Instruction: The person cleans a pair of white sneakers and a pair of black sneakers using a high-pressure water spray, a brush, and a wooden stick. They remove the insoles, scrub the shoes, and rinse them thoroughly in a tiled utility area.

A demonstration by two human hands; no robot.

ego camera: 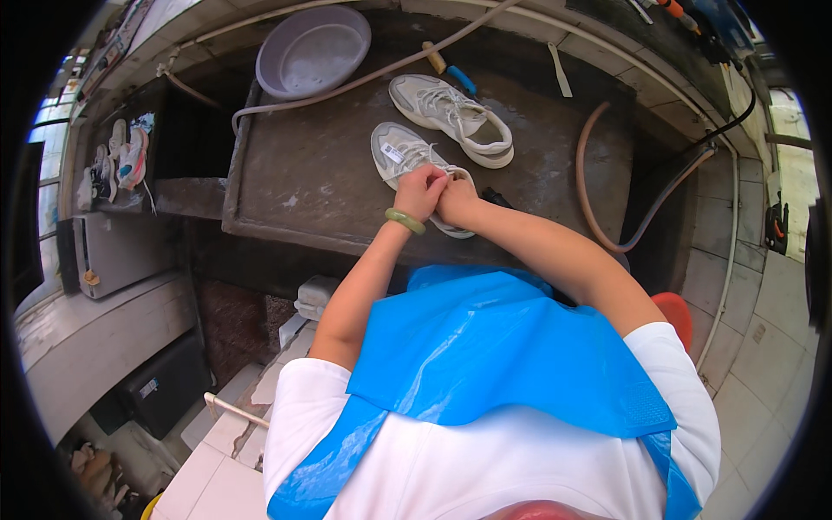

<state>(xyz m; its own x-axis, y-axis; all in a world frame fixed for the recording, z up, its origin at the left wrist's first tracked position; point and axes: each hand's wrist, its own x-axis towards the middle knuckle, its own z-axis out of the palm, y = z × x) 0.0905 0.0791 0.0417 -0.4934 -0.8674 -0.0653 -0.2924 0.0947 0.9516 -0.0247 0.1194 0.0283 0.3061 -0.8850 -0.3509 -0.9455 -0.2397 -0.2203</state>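
Note:
The nearer grey-and-white sneaker (395,151) lies on the dark wash slab (312,175), toe pointing away from me. A small white tag with print (393,153) rests on its toe. Over its upper laces, my left hand (419,192), below a green bangle (405,221), meets my right hand (457,200). Both sets of fingertips are pinched together at the shoelace (453,170); the exact grip is mostly hidden. Beyond it sits the matching sneaker (448,114), its laces in place and its opening facing right.
A greyish plastic basin (315,52) stands at the back left. A hose (364,81) crosses the slab; another hose (588,188) loops at right. Behind the shoes lie a brush (434,57) with a blue-handled tool (461,79). More sneakers (133,156) stand far left.

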